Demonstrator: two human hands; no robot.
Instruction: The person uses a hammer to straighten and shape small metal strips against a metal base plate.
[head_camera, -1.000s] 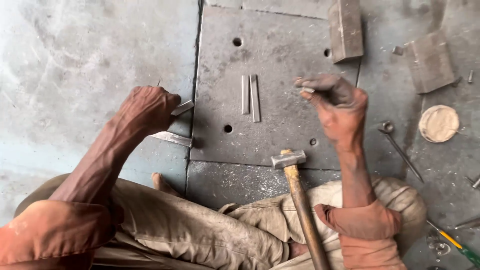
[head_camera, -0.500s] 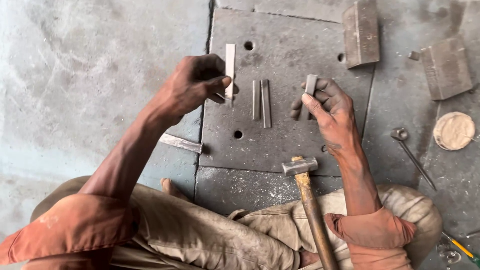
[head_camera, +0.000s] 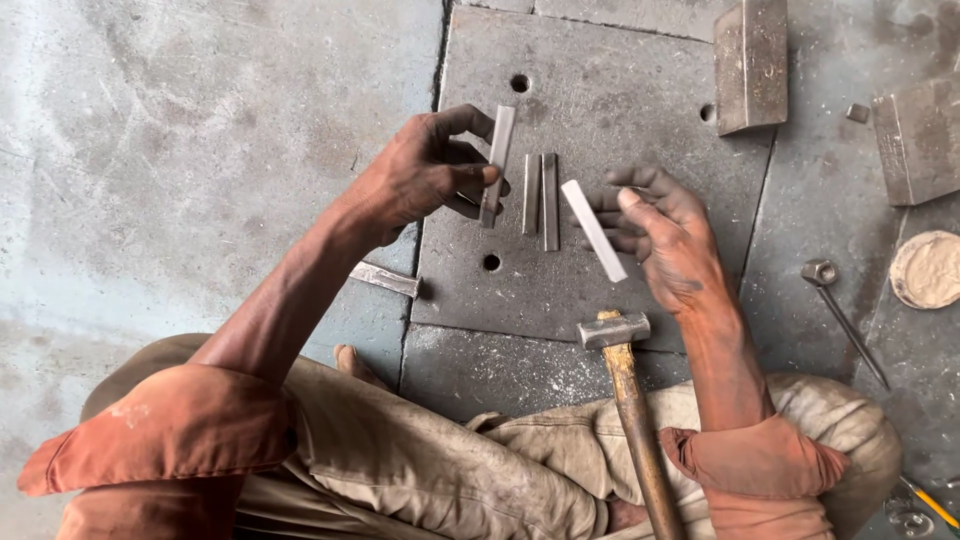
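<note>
My left hand (head_camera: 420, 180) pinches a bar (head_camera: 497, 160) upright between thumb and fingers, just left of two bars (head_camera: 540, 200) lying side by side on the plate (head_camera: 620, 90). My right hand (head_camera: 670, 240) grips another bar (head_camera: 594, 230), tilted above the plate; the hammer (head_camera: 615, 330) lies near, at the plate's near edge.

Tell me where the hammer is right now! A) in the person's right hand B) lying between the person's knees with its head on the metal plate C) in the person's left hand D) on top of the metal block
B: the hammer lies untouched, head on the metal plate edge, while the left hand and right hand each hold a short metal bar.
</note>
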